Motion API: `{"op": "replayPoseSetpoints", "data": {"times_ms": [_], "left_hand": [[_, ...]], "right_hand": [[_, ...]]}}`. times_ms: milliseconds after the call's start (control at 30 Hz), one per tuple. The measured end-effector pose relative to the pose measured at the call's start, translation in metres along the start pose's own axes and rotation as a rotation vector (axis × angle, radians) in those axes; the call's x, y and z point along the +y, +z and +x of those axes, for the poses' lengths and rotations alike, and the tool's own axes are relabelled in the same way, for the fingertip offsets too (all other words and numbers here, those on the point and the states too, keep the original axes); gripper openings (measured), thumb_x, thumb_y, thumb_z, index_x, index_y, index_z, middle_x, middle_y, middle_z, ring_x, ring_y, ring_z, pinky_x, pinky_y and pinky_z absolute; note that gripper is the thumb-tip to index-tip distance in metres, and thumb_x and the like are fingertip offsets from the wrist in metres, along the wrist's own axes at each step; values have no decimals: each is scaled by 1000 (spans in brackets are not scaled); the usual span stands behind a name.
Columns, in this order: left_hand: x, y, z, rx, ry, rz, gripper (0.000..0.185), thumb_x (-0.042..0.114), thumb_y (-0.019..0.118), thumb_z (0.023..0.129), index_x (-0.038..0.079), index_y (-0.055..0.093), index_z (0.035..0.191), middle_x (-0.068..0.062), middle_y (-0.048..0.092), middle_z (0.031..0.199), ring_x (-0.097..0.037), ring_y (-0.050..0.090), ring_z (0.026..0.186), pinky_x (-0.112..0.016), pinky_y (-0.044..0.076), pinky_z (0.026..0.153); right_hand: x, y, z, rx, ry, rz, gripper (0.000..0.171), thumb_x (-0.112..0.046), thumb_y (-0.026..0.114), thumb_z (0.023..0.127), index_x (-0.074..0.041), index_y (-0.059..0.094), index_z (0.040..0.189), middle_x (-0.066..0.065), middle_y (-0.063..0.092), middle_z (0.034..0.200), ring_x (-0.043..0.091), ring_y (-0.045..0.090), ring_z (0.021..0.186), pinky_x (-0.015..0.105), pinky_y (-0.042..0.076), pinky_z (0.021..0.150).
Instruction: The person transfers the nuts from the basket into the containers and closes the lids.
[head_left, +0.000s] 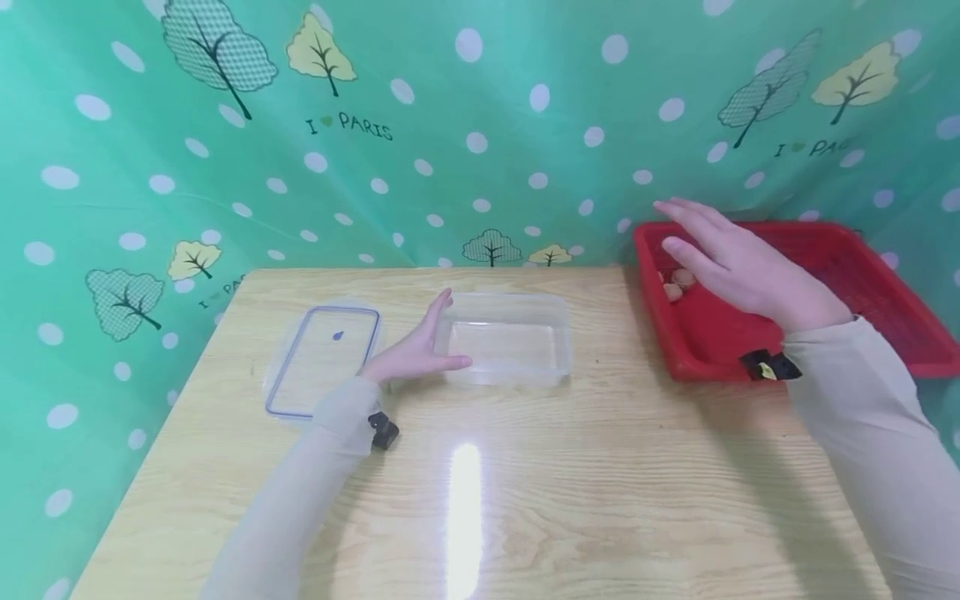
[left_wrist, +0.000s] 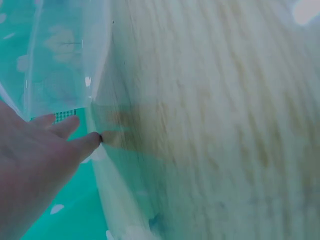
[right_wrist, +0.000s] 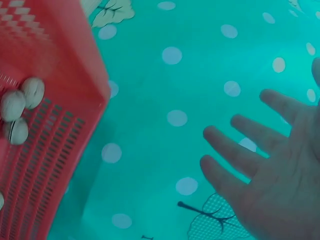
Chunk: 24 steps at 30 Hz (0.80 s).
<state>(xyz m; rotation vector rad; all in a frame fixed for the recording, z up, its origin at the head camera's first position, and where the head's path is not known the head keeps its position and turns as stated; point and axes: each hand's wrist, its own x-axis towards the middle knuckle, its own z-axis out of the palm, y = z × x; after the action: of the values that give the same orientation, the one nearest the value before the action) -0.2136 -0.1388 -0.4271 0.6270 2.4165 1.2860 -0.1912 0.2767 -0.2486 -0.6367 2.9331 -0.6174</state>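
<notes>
A clear plastic food container (head_left: 502,340) sits uncovered on the wooden table. At its left end is my left hand (head_left: 415,348), thumb and fingers spread; whether they touch the wall I cannot tell. In the left wrist view the fingers (left_wrist: 82,145) extend beside the container (left_wrist: 60,55). My right hand (head_left: 750,267) hovers over the red plastic basket (head_left: 671,350) with its fingers extended and holds nothing. Several walnuts (right_wrist: 33,93) lie in the basket; a few also show in the head view near its left wall.
A clear lid (head_left: 322,362) with a blue seal lies flat on the table (head_left: 585,483), left of the container and partly behind the left wrist. Green dotted cloth (head_left: 420,100) hangs behind the table. Basket and container stand apart, with tabletop between them.
</notes>
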Motion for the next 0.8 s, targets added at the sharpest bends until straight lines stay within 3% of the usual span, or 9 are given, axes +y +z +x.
{"op": "replayPoseSetpoints", "data": {"times_ms": [233, 467, 533, 800], "left_hand": [[1, 3, 1, 7, 6, -14, 118, 31, 79, 81, 22, -14, 154, -13, 4, 160, -33, 9, 144, -54, 13, 113], [3, 4, 1, 33, 31, -1, 119, 32, 80, 79, 22, -11, 155, -16, 7, 159, -32, 10, 144, -55, 14, 113], [8, 3, -1, 23, 31, -10, 118, 31, 79, 80, 21, -11, 155, -16, 6, 159, -33, 9, 144, -56, 14, 113], [3, 4, -1, 3, 13, -15, 120, 36, 79, 80, 29, -16, 153, -12, 3, 160, -30, 8, 145, -52, 11, 114]], "right_hand": [[25, -9, 8, -14, 28, 34, 66, -38, 47, 101, -30, 11, 157, 14, 20, 156, 40, 18, 140, 71, 26, 100], [60, -13, 20, -18, 65, 36, 67, -35, 46, 102, -20, 12, 157, 20, 18, 156, 45, 17, 138, 75, 26, 97], [70, -12, 22, -23, 87, 33, 68, -35, 45, 102, -18, 10, 157, 21, 17, 156, 47, 16, 138, 76, 26, 95], [104, -2, 27, -19, 108, 74, 66, -34, 43, 102, -11, 11, 156, 27, 19, 151, 51, 18, 132, 75, 23, 97]]}}
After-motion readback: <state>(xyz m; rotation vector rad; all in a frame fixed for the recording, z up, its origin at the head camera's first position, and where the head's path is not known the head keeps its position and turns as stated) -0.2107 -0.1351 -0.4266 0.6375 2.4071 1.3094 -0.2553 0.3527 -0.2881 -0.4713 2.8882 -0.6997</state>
